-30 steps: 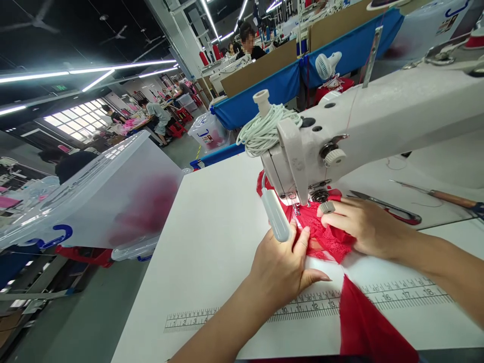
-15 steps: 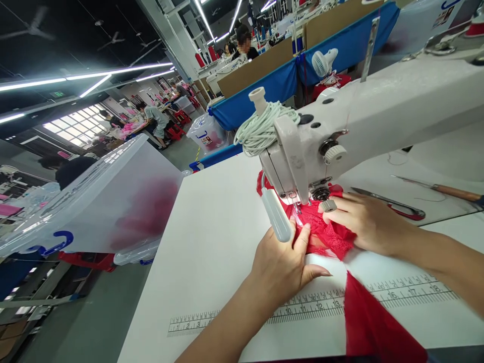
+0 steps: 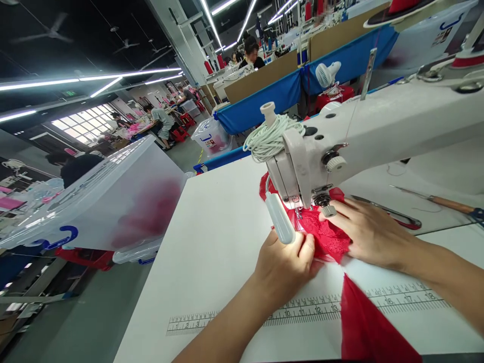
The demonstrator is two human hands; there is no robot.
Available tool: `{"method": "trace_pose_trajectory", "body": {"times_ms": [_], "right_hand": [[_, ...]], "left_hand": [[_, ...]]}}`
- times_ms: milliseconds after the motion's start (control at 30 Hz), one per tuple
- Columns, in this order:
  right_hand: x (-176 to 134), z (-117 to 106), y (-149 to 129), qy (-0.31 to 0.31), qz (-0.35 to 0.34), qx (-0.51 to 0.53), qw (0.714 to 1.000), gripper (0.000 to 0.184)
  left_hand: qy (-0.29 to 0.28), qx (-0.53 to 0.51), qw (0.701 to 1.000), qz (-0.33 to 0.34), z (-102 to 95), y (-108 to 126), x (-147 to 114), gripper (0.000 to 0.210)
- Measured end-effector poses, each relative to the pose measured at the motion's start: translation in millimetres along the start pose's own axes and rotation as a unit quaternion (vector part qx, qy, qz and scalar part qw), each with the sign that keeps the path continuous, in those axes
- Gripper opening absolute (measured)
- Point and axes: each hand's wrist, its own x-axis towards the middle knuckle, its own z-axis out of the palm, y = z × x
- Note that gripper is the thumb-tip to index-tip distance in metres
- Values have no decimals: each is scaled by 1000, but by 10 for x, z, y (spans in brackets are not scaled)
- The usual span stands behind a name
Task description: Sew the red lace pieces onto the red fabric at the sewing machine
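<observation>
Red lace fabric lies bunched under the needle and presser foot of a white sewing machine. My left hand is closed on the fabric's near left edge, thumb and fingers pinched together, just below a pale lamp-like piece that covers part of it. On the right side of the cloth, my right hand grips the lace with its fingers bent close to the needle area; a machine knob hides some fingertips. A red fabric piece hangs toward the table's front edge.
Thread snips and a wooden-handled pointed tool lie right of my right hand. A ruler scale runs along the white table. Left of it stands a translucent bin. Several people sit farther back.
My left hand's spread fingers and thumb have curled in and closed on the fabric. The right hand stays on the lace, almost unmoved. The view has shifted slightly.
</observation>
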Motion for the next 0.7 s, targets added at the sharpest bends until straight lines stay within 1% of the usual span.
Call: {"method": "trace_pose_trajectory", "body": {"times_ms": [33, 100, 167, 233, 267, 333, 400, 467, 567, 700], "right_hand": [[-8, -11, -17, 10, -5, -5, 1000, 37], [-24, -26, -52, 23, -37, 10, 999, 53], [-38, -30, -79, 12, -73, 48, 996, 60], [-50, -24, -91, -11, -78, 80, 994, 56], [-54, -19, -90, -22, -66, 85, 994, 52], [-58, -12, -81, -39, -41, 85, 995, 42], [-56, -18, -71, -62, -40, 94, 993, 29], [-50, -37, -68, -90, -59, 109, 988, 20], [-50, -70, -79, -113, -76, 130, 982, 18], [-63, -82, -99, -98, -78, 164, 978, 16]], "left_hand": [[20, 4, 1000, 9, 1, 19, 14, 17], [36, 0, 999, 30, -5, 36, 33, 25], [16, -28, 998, 58, -24, 14, 37, 30], [-34, -73, 994, 71, -44, -42, 26, 28], [-64, -95, 992, 62, -51, -75, 18, 27], [-116, -125, 985, 22, -49, -140, 1, 28], [-145, -137, 980, -17, -34, -186, -9, 32], [-154, -143, 977, -32, -24, -208, -7, 31], [-163, -158, 973, -39, -44, -215, 7, 23], [-153, -186, 969, -56, -81, -216, 8, 17]]}}
